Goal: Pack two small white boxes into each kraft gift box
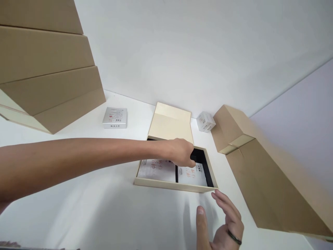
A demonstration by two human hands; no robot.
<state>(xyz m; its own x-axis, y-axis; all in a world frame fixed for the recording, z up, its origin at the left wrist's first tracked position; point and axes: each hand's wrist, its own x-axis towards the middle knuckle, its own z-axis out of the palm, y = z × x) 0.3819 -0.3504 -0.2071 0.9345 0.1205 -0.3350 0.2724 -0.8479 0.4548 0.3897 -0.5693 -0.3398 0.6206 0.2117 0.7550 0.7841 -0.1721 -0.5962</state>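
Mid-frame, my left grip (pixel 181 151) curls over the open box (pixel 169 185), its hold unclear. Lower right, my right grip (pixel 229 222) spreads empty.

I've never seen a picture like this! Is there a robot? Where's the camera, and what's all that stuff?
No robot here, just a person's two bare hands. The camera sits on their head, looking forward and down, so you see roughly what they see.

The left hand reaches over an open cream box. Inside are two white packages with printing. I can't tell whether that hand grips anything. The right hand is open in front and holds nothing.

On the white table are also a flat silvery box, a small white box, and bigger brown boxes on both sides.
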